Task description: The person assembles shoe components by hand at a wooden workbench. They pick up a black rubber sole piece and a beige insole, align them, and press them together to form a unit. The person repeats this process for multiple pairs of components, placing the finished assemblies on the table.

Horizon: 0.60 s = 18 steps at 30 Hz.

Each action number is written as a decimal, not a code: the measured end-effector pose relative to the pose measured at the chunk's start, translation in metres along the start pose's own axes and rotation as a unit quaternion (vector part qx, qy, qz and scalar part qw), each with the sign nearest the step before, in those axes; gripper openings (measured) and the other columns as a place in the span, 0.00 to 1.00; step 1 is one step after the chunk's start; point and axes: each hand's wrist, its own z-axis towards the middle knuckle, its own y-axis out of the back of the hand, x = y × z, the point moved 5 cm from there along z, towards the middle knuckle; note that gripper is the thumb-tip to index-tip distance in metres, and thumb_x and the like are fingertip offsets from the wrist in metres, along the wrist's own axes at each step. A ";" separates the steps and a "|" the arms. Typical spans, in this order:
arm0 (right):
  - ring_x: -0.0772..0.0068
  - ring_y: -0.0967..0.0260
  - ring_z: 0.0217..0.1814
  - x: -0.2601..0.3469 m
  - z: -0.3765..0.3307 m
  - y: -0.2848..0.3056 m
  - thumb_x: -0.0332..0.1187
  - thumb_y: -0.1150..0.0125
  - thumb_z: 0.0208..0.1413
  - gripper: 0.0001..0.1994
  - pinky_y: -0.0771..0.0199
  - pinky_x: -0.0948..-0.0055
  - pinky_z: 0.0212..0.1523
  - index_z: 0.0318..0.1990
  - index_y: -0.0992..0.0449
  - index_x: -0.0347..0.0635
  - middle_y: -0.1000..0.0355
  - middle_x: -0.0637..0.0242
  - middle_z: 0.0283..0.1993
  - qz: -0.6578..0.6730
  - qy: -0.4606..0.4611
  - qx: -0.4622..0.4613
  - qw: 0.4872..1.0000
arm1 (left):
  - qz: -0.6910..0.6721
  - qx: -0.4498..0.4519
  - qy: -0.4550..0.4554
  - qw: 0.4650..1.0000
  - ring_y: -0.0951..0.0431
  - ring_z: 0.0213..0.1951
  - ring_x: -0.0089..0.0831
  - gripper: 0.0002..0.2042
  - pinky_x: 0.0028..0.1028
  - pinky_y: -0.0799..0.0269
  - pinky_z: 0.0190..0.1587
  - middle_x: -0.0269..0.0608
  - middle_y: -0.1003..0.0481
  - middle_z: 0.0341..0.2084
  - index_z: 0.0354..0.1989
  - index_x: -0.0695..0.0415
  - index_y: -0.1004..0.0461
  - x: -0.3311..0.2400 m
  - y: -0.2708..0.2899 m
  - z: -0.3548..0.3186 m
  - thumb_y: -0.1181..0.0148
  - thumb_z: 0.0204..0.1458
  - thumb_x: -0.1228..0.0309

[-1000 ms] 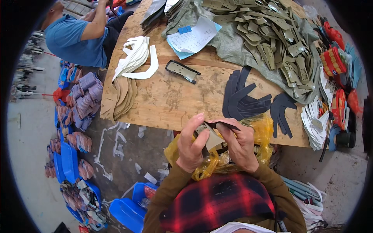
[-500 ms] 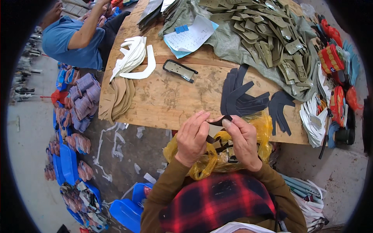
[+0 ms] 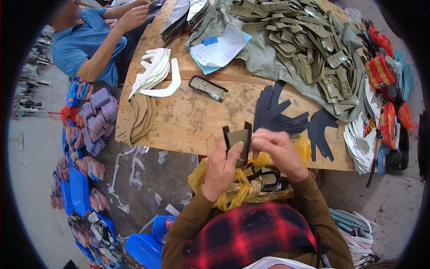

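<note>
Head view: left hand (image 3: pixel 218 168) pinching an olive plate (image 3: pixel 236 137), right hand (image 3: pixel 282 152) at its edge.
I see the left thumb pressed on the plate's face, the other fingers around its left side; black trim (image 3: pixel 248 131) runs up both sides. The right fingers are bunched together beside the right-hand trim, but they blur, and I can't tell whether they grip it. Under the hands, a yellow bag (image 3: pixel 237 197) holds more trimmed plates (image 3: pixel 269 180). Beyond, on the table (image 3: pixel 192 123), I have two bundles of black strips (image 3: pixel 275 112) to the right and one trimmed plate (image 3: pixel 208 88) alone, left of them. Farther out, loose plates (image 3: pixel 309 49) heap on a sheet (image 3: pixel 260 62) near papers (image 3: pixel 224 49); white pieces (image 3: pixel 154 69) and tan pieces (image 3: pixel 142 116) lie at left.
</note>
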 end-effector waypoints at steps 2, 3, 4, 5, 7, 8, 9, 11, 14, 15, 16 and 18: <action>0.82 0.31 0.29 -0.009 -0.001 -0.003 0.28 0.42 0.61 0.09 0.30 0.81 0.31 0.40 0.21 0.29 0.25 0.66 0.33 0.090 -0.019 -0.030 0.995 | -0.056 0.038 0.038 0.997 0.24 0.31 0.23 0.11 0.26 0.28 0.34 0.38 0.23 0.30 0.49 0.62 0.28 -0.002 -0.006 0.001 0.49 0.63 0.70; 0.83 0.31 0.28 -0.012 -0.001 -0.002 0.28 0.41 0.61 0.08 0.31 0.82 0.30 0.39 0.21 0.30 0.25 0.67 0.32 0.094 -0.023 -0.024 0.995 | -0.083 0.054 0.063 0.993 0.24 0.31 0.22 0.11 0.25 0.29 0.35 0.37 0.23 0.31 0.49 0.62 0.28 0.001 -0.008 -0.002 0.49 0.63 0.70; 0.84 0.31 0.27 -0.013 -0.002 -0.001 0.28 0.41 0.60 0.08 0.31 0.82 0.29 0.39 0.21 0.31 0.26 0.68 0.30 0.098 -0.028 -0.019 0.995 | -0.111 0.070 0.088 0.987 0.25 0.31 0.21 0.11 0.25 0.29 0.35 0.35 0.24 0.31 0.49 0.62 0.28 0.003 -0.011 -0.004 0.48 0.63 0.69; 0.86 0.33 0.23 -0.014 -0.003 -0.003 0.29 0.40 0.60 0.07 0.33 0.84 0.25 0.37 0.20 0.33 0.27 0.71 0.27 0.114 -0.035 -0.035 0.992 | -0.104 0.090 0.102 0.985 0.25 0.32 0.20 0.11 0.23 0.28 0.36 0.35 0.24 0.32 0.50 0.62 0.28 0.003 -0.013 -0.007 0.49 0.64 0.69; 0.85 0.34 0.21 -0.018 -0.005 -0.001 0.28 0.40 0.60 0.05 0.35 0.84 0.22 0.35 0.21 0.35 0.29 0.72 0.26 0.141 -0.054 -0.074 0.986 | -0.087 0.132 0.124 0.980 0.24 0.33 0.17 0.12 0.20 0.28 0.37 0.34 0.24 0.34 0.50 0.62 0.29 0.001 -0.015 -0.012 0.51 0.64 0.68; 0.85 0.35 0.20 -0.021 -0.006 0.001 0.27 0.40 0.59 0.05 0.36 0.84 0.21 0.34 0.22 0.35 0.30 0.72 0.25 0.155 -0.064 -0.093 0.981 | -0.091 0.142 0.135 0.976 0.24 0.33 0.18 0.12 0.20 0.28 0.36 0.34 0.24 0.34 0.50 0.62 0.30 0.006 -0.018 -0.016 0.51 0.64 0.68; 0.86 0.36 0.20 -0.022 -0.007 0.001 0.28 0.40 0.60 0.05 0.37 0.85 0.20 0.33 0.23 0.36 0.30 0.73 0.24 0.165 -0.061 -0.104 0.979 | -0.093 0.149 0.146 0.974 0.24 0.32 0.19 0.12 0.21 0.28 0.36 0.34 0.24 0.34 0.50 0.62 0.30 0.012 -0.020 -0.020 0.51 0.64 0.69; 0.89 0.38 0.19 -0.025 -0.008 0.001 0.30 0.40 0.60 0.07 0.40 0.86 0.19 0.32 0.24 0.38 0.31 0.75 0.23 0.184 -0.055 -0.125 0.973 | -0.077 0.148 0.131 0.977 0.24 0.30 0.20 0.12 0.22 0.28 0.34 0.33 0.24 0.32 0.48 0.62 0.29 0.014 -0.022 -0.021 0.51 0.64 0.68; 0.90 0.40 0.18 -0.025 -0.008 0.002 0.32 0.40 0.61 0.08 0.42 0.87 0.19 0.31 0.27 0.40 0.32 0.76 0.21 0.199 -0.035 -0.148 0.968 | 0.035 0.106 0.050 0.993 0.27 0.26 0.22 0.12 0.26 0.31 0.30 0.32 0.26 0.26 0.43 0.61 0.26 0.006 -0.020 -0.011 0.49 0.63 0.64; 0.91 0.41 0.18 -0.025 -0.008 0.000 0.33 0.41 0.61 0.09 0.43 0.87 0.18 0.31 0.27 0.40 0.33 0.76 0.21 0.204 -0.029 -0.152 0.967 | 0.115 0.079 0.024 0.990 0.29 0.25 0.23 0.12 0.28 0.33 0.28 0.33 0.29 0.23 0.41 0.60 0.26 0.003 -0.015 -0.002 0.47 0.63 0.63; 0.90 0.41 0.18 -0.022 -0.008 -0.004 0.33 0.41 0.62 0.08 0.43 0.86 0.18 0.31 0.28 0.40 0.33 0.76 0.21 0.178 -0.024 -0.158 0.971 | 0.194 0.050 -0.002 0.980 0.32 0.23 0.23 0.13 0.30 0.36 0.26 0.34 0.31 0.20 0.39 0.59 0.25 0.000 -0.011 0.005 0.46 0.62 0.61; 0.89 0.42 0.17 -0.011 -0.005 -0.011 0.33 0.42 0.63 0.08 0.45 0.85 0.18 0.32 0.28 0.40 0.33 0.77 0.21 0.125 -0.009 -0.170 0.977 | 0.082 0.007 0.035 0.996 0.34 0.22 0.23 0.18 0.30 0.38 0.24 0.32 0.36 0.17 0.28 0.61 0.28 0.005 -0.012 0.013 0.47 0.63 0.58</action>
